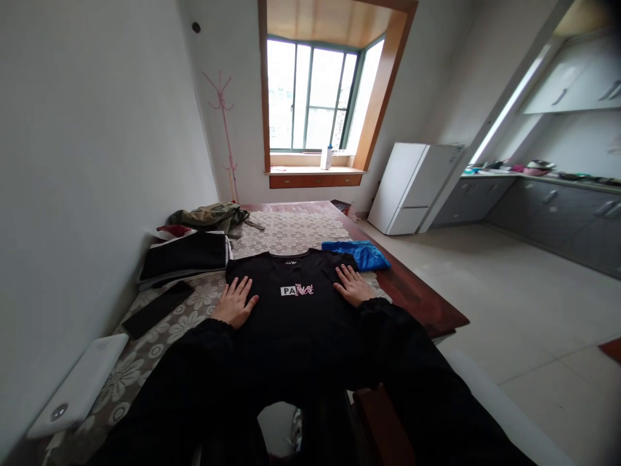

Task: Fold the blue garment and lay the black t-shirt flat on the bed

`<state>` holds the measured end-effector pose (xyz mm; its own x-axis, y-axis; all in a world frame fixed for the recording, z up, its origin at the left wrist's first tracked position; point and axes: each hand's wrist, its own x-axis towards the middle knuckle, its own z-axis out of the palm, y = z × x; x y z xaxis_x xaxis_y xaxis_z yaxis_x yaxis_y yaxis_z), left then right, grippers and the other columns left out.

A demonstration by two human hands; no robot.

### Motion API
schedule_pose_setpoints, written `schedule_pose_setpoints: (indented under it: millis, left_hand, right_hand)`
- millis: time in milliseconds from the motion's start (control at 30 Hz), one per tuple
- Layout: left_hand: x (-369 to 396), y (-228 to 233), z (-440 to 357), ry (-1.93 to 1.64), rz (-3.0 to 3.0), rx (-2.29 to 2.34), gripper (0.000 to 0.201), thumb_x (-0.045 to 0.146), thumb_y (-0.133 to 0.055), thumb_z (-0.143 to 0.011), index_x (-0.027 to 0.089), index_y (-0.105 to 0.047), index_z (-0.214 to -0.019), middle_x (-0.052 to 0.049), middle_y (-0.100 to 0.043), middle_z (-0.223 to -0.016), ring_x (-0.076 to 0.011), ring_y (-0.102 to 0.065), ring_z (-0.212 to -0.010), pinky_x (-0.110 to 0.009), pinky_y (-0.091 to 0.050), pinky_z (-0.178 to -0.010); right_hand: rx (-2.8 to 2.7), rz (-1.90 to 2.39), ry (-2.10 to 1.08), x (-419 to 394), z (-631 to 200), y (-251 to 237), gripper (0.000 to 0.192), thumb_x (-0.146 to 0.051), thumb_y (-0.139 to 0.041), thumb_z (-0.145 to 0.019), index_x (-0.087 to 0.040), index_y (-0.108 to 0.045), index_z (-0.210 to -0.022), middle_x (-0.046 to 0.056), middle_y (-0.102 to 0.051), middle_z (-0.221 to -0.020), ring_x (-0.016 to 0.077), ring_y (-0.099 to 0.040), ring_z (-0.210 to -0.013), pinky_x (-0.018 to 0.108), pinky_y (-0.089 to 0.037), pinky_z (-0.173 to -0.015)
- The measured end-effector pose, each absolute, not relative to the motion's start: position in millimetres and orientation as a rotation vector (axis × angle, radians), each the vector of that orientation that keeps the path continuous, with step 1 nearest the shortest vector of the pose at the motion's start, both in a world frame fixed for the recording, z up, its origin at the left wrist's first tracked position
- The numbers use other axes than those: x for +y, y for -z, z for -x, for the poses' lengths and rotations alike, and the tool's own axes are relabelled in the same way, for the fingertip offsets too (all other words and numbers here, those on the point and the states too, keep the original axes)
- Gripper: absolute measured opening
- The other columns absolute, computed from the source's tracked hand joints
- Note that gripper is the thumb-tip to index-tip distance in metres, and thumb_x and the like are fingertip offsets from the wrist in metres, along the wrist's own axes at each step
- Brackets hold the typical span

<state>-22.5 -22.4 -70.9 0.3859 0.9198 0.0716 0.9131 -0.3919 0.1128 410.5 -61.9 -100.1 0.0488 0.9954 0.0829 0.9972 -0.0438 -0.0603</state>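
Observation:
A black T-shirt (291, 323) with a small white and pink print on its chest lies spread on the table, its neckline toward the window. My left hand (235, 303) rests flat on the shirt's left side, fingers apart. On its right side, near the sleeve, my right hand (353, 285) lies flat too, fingers stretched out. A folded blue cloth (363, 255) sits just beyond my right hand, next to the shirt's sleeve. The lower part of the shirt merges with my dark sleeves, so its hem is hard to make out.
The table (417, 298) has a flower-patterned cloth (295, 232). Along the wall lie a folded black-and-white cloth (187, 255), an olive-green bag or garment (206, 217), a black phone-like slab (158, 309) and a white device (80, 385). A white refrigerator (412, 188) stands beyond, at right.

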Motion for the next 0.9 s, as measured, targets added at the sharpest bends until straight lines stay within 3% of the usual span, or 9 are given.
schedule_pose_setpoints:
  millis: [267, 433, 533, 600, 667, 700, 767, 833, 900]
  left_hand:
    - [-94.0, 71.5, 55.8, -0.301, -2.611, 1.762, 0.065, 0.049, -0.032, -0.104, 0.017, -0.041, -0.16, -0.006, -0.038, -0.168, -0.0338, -0.031, -0.157, -0.056, -0.029, -0.127]
    - [-188.5, 101.3, 88.7, -0.684, -2.61, 1.825, 0.066, 0.049, -0.039, -0.103, 0.022, -0.032, -0.164, -0.007, -0.046, -0.164, -0.0306, -0.037, -0.155, -0.056, -0.029, -0.128]
    - [-239.7, 124.5, 77.4, -1.027, -2.476, 1.942, 0.065, 0.036, -0.044, -0.103, 0.03, -0.027, -0.165, -0.008, -0.052, -0.161, -0.0303, -0.041, -0.153, -0.06, -0.025, -0.129]
    - [-264.6, 141.3, 62.2, -1.217, -2.325, 2.017, 0.068, 0.031, -0.049, -0.102, 0.033, -0.025, -0.165, -0.009, -0.043, -0.167, -0.0339, -0.029, -0.158, -0.067, -0.022, -0.128]
    - [-279.9, 157.0, 49.0, -1.34, -2.239, 2.007, 0.073, 0.029, -0.055, -0.099, 0.033, -0.024, -0.165, -0.011, -0.031, -0.172, -0.0376, -0.018, -0.161, -0.073, -0.023, -0.126]
    - [-284.0, 163.6, 44.7, -1.378, -2.236, 1.961, 0.072, 0.027, -0.057, -0.098, 0.032, -0.028, -0.164, -0.012, -0.031, -0.172, -0.0385, -0.017, -0.161, -0.074, -0.025, -0.125]
    - [-286.6, 174.3, 40.9, -1.444, -2.286, 1.798, 0.062, 0.022, -0.059, -0.096, 0.031, -0.045, -0.155, -0.013, -0.046, -0.164, -0.0384, -0.027, -0.158, -0.072, -0.032, -0.123]
    - [-285.0, 182.6, 41.5, -1.518, -2.332, 1.603, 0.045, 0.017, -0.061, -0.093, 0.03, -0.063, -0.136, -0.011, -0.067, -0.142, -0.0354, -0.05, -0.146, -0.064, -0.044, -0.118]
    - [-282.5, 191.1, 43.0, -1.564, -2.299, 1.474, 0.029, 0.015, -0.061, -0.092, 0.03, -0.072, -0.115, -0.007, -0.078, -0.117, -0.0298, -0.07, -0.122, -0.051, -0.058, -0.105]
  right_hand:
    - [-1.915, 2.236, 0.166, -134.3, -406.6, 113.5, 0.074, -0.054, -0.032, -0.103, -0.008, -0.042, -0.159, 0.018, -0.036, -0.168, 0.0336, -0.029, -0.158, 0.051, -0.028, -0.126]
    - [-1.567, 2.047, 0.342, -227.5, -384.8, 161.7, 0.069, -0.054, -0.031, -0.105, -0.013, -0.039, -0.161, 0.015, -0.041, -0.166, 0.0325, -0.03, -0.157, 0.056, -0.02, -0.129]
    - [-1.315, 1.913, 0.271, -267.8, -350.4, 193.8, 0.068, -0.051, -0.032, -0.106, -0.019, -0.028, -0.166, 0.012, -0.03, -0.172, 0.0325, -0.019, -0.161, 0.059, -0.021, -0.128]
    - [-1.205, 1.837, 0.143, -285.2, -328.2, 217.9, 0.075, -0.053, -0.038, -0.105, -0.018, -0.017, -0.168, 0.014, -0.015, -0.176, 0.0344, -0.018, -0.161, 0.06, -0.027, -0.126]
    - [-1.157, 1.79, 0.002, -296.6, -312.4, 242.2, 0.074, -0.053, -0.04, -0.104, -0.018, -0.021, -0.167, 0.016, -0.013, -0.175, 0.0363, -0.02, -0.16, 0.062, -0.029, -0.125]
    - [-1.132, 1.764, -0.041, -300.4, -307.5, 253.3, 0.073, -0.054, -0.041, -0.104, -0.017, -0.026, -0.165, 0.018, -0.017, -0.174, 0.0371, -0.022, -0.159, 0.062, -0.029, -0.124]
    - [-1.091, 1.713, -0.11, -304.9, -302.3, 271.5, 0.067, -0.056, -0.045, -0.102, -0.016, -0.044, -0.155, 0.021, -0.035, -0.166, 0.0381, -0.034, -0.153, 0.062, -0.032, -0.122]
    - [-1.034, 1.676, -0.197, -306.5, -300.5, 283.5, 0.058, -0.059, -0.05, -0.098, -0.017, -0.061, -0.136, 0.021, -0.056, -0.148, 0.038, -0.051, -0.14, 0.059, -0.039, -0.118]
    - [-0.954, 1.661, -0.328, -306.7, -298.2, 291.4, 0.053, -0.064, -0.053, -0.095, -0.019, -0.069, -0.118, 0.018, -0.07, -0.127, 0.0369, -0.063, -0.124, 0.055, -0.047, -0.11]
